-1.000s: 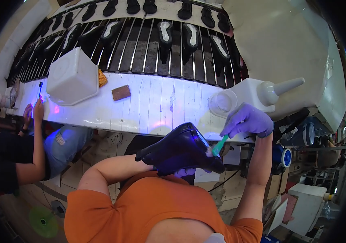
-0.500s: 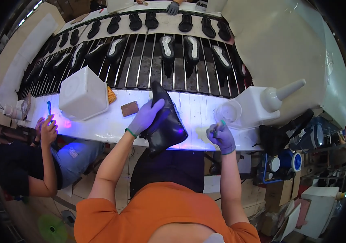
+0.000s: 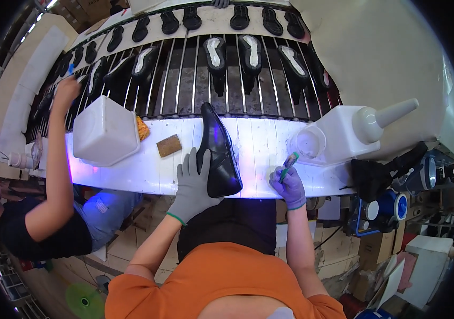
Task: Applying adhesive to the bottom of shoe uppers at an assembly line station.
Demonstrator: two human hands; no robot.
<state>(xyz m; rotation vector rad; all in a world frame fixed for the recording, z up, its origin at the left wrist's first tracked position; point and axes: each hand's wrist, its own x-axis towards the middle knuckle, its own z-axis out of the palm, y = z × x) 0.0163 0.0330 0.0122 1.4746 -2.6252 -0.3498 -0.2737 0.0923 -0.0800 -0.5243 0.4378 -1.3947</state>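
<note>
1. Metal-barred rack (image 3: 184,80): spans the far side of the table; black footwear (image 3: 215,56) lies across its rods, several pieces with white-coated soles facing up.
2. White table (image 3: 259,141): runs between the rack and the person, lit with a bluish glare.
3. Co-worker (image 3: 46,228), at left: dark top, one arm extended across the table toward the rack, the hand (image 3: 66,89) at a small blue tool (image 3: 71,69).
4. White canister (image 3: 338,135): at the right of the table, its pale nozzle pointing right and upward.
5. White angular container (image 3: 102,135): on the left part of the table.
6. Black boot (image 3: 218,159): at the middle of the table's near edge, narrow end pointing away from the person; whether its full weight rests there cannot be told.
7. Left hand (image 3: 195,183), grey-gloved: grip wide, fingers extended, thumb along the boot's left side.
8. Right hand (image 3: 289,187), gloved: grip closed about the green-handled brush, well apart from the boot.
9. Round translucent tub (image 3: 310,143): just beside the canister.
10. Brown block (image 3: 169,145): flat on the table, between container and boot.
11. Green-handled brush (image 3: 290,161): raised near the tub.
12. Orange-yellow sponge (image 3: 142,128): just beside the container.
</note>
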